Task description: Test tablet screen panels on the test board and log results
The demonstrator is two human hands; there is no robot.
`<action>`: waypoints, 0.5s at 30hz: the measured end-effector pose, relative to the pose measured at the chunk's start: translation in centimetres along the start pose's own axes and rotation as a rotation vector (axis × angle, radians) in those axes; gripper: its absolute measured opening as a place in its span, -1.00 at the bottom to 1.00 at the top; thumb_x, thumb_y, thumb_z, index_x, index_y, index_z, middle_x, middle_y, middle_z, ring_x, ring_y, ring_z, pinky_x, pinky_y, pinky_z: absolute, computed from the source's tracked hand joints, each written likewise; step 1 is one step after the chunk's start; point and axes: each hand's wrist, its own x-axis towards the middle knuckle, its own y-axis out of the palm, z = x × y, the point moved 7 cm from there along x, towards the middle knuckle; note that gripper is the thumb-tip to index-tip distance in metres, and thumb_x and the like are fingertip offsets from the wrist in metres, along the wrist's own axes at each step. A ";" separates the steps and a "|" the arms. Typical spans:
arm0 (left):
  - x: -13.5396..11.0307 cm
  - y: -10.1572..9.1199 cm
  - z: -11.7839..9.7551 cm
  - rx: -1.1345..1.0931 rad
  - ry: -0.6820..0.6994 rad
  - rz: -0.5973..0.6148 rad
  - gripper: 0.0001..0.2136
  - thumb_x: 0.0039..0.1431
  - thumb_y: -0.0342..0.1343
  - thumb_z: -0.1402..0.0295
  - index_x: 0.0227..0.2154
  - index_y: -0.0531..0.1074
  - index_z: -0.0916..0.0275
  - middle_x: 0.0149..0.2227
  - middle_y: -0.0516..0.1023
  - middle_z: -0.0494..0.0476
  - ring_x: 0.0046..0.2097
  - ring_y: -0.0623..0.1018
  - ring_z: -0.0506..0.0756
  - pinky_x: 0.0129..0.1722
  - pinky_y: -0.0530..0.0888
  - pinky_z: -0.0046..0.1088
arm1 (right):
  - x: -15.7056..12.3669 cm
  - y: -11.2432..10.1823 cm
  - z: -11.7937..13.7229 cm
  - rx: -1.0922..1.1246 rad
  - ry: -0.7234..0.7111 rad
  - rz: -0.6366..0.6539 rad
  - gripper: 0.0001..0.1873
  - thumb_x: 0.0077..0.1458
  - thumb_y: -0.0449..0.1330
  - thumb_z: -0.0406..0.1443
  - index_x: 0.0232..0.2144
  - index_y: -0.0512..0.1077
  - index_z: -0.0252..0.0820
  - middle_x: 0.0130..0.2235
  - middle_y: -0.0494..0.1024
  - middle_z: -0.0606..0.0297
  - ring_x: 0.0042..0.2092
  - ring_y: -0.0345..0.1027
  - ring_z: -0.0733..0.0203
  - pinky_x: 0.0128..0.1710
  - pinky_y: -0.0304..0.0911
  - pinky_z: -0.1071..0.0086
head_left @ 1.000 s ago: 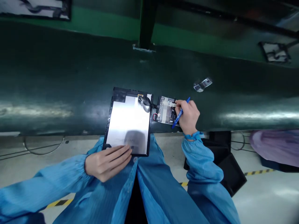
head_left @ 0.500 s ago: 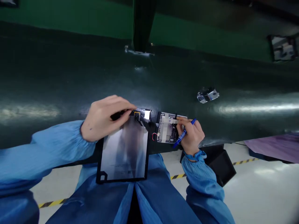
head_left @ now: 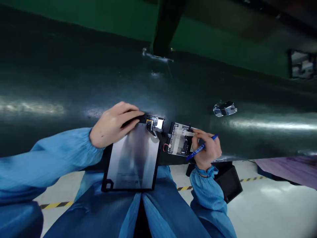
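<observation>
A flat display panel [head_left: 133, 158] with a black frame overhangs the near edge of the bench above my lap. My left hand [head_left: 115, 124] grips its upper left part, fingers along the top edge and thumb lower. Beside the fingertips, a small circuit strip [head_left: 159, 123] and a dark ribbon cable [head_left: 150, 127] show at the panel's top. To the right lies a circuit board module [head_left: 178, 140] with pale tape strips and a red wire. My right hand [head_left: 207, 150] holds a blue pen [head_left: 201, 147] slantwise, its fingertips touching the module's right side near the tape.
A roll of clear tape [head_left: 225, 109] sits on the dark green bench [head_left: 74, 76] at right. Below the bench stands a black bin [head_left: 229, 185] on the pale floor. Purple cloth [head_left: 287, 170] shows at far right. A dark post [head_left: 165, 29] rises at the back.
The view has shifted and tilted slightly. My right fingertips have slid a little towards the module's right edge, with the pen still in that hand. My left hand stays at the panel's top.
</observation>
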 end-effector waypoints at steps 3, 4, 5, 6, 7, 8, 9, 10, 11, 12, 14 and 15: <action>2.3 1.3 -0.2 0.019 0.097 0.096 -0.77 0.35 0.02 0.38 -0.08 0.53 0.33 -0.12 0.56 0.26 -0.14 0.54 0.18 -0.22 0.54 -0.28 | 2.1 0.4 2.4 0.168 0.001 0.102 -0.79 0.06 0.33 -0.35 -0.22 0.46 -0.14 -0.24 0.66 0.26 -0.23 0.55 0.13 -0.19 0.43 0.25; 2.7 1.7 -0.5 0.037 0.131 0.131 -0.77 0.35 0.02 0.37 -0.11 0.54 0.35 -0.14 0.56 0.26 -0.16 0.54 0.18 -0.25 0.54 -0.28 | 2.6 1.3 3.5 0.241 -0.017 0.218 -0.71 0.05 0.36 -0.27 -0.16 0.46 -0.15 -0.19 0.66 0.22 -0.17 0.54 0.09 -0.15 0.43 0.23; 3.1 2.1 -0.8 0.058 0.160 0.160 -0.77 0.34 0.03 0.37 -0.15 0.55 0.36 -0.16 0.56 0.25 -0.19 0.54 0.18 -0.28 0.53 -0.29 | 3.0 2.3 4.8 0.295 -0.044 0.335 -0.60 0.04 0.37 -0.18 -0.09 0.45 -0.17 -0.14 0.65 0.19 -0.13 0.52 0.06 -0.12 0.43 0.20; 3.3 2.4 -1.0 0.080 0.181 0.180 -0.78 0.34 0.02 0.38 -0.18 0.56 0.36 -0.18 0.56 0.24 -0.21 0.54 0.17 -0.31 0.53 -0.30 | 3.1 3.4 5.9 0.321 -0.075 0.428 -0.51 0.04 0.37 -0.10 -0.03 0.44 -0.19 -0.10 0.64 0.16 -0.09 0.50 0.04 -0.09 0.43 0.18; 3.4 2.5 -1.3 0.102 0.195 0.191 -0.78 0.34 0.02 0.40 -0.22 0.56 0.37 -0.19 0.56 0.23 -0.22 0.54 0.17 -0.33 0.52 -0.31 | 3.1 4.3 6.8 0.312 -0.107 0.485 -0.46 0.06 0.35 -0.06 0.01 0.42 -0.20 -0.08 0.63 0.14 -0.07 0.49 0.03 -0.07 0.41 0.17; 3.4 2.6 -1.4 0.119 0.202 0.193 -0.78 0.33 0.01 0.43 -0.24 0.56 0.37 -0.21 0.56 0.22 -0.23 0.54 0.16 -0.34 0.52 -0.33 | 3.1 5.1 7.5 0.284 -0.133 0.502 -0.47 0.08 0.34 -0.06 0.02 0.42 -0.20 -0.07 0.63 0.14 -0.06 0.48 0.04 -0.05 0.40 0.17; 3.4 2.6 -1.6 0.133 0.208 0.190 -0.78 0.33 0.00 0.45 -0.27 0.56 0.37 -0.22 0.56 0.21 -0.24 0.54 0.15 -0.35 0.51 -0.34 | 3.0 5.8 7.9 0.254 -0.159 0.489 -0.54 0.12 0.32 -0.11 0.01 0.42 -0.19 -0.07 0.63 0.16 -0.06 0.48 0.06 -0.05 0.39 0.19; 3.4 2.6 -1.7 0.143 0.215 0.185 -0.78 0.32 -0.01 0.46 -0.29 0.56 0.37 -0.22 0.56 0.21 -0.25 0.54 0.14 -0.36 0.51 -0.36 | 2.8 6.2 8.3 0.231 -0.186 0.457 -0.63 0.16 0.31 -0.19 -0.01 0.43 -0.17 -0.07 0.63 0.18 -0.06 0.48 0.09 -0.05 0.39 0.22; 3.3 2.6 -1.8 0.152 0.224 0.180 -0.77 0.32 -0.02 0.48 -0.30 0.55 0.37 -0.23 0.55 0.21 -0.26 0.54 0.12 -0.37 0.51 -0.37 | 2.7 6.5 8.6 0.218 -0.212 0.422 -0.71 0.19 0.28 -0.28 -0.03 0.44 -0.16 -0.07 0.64 0.21 -0.06 0.48 0.12 -0.05 0.38 0.25; 3.2 2.6 -1.9 0.162 0.232 0.177 -0.77 0.32 -0.03 0.49 -0.31 0.54 0.37 -0.23 0.55 0.21 -0.27 0.53 0.11 -0.37 0.50 -0.39 | 2.5 6.7 8.8 0.214 -0.236 0.388 -0.75 0.20 0.26 -0.35 -0.05 0.45 -0.16 -0.06 0.64 0.22 -0.05 0.48 0.14 -0.05 0.38 0.28; 3.1 2.6 -2.0 0.184 0.249 0.170 -0.76 0.32 -0.06 0.52 -0.32 0.53 0.36 -0.24 0.55 0.20 -0.29 0.52 0.08 -0.39 0.49 -0.42 | 2.5 6.8 9.2 0.225 -0.280 0.343 -0.77 0.22 0.22 -0.43 -0.07 0.46 -0.19 -0.07 0.64 0.20 -0.04 0.48 0.16 -0.05 0.39 0.30; 3.0 2.6 -2.0 0.195 0.259 0.164 -0.76 0.32 -0.07 0.54 -0.32 0.52 0.37 -0.25 0.55 0.20 -0.30 0.52 0.07 -0.39 0.49 -0.43 | 2.5 6.7 9.4 0.234 -0.299 0.335 -0.79 0.22 0.21 -0.44 -0.08 0.47 -0.21 -0.08 0.65 0.18 -0.04 0.48 0.16 -0.05 0.40 0.31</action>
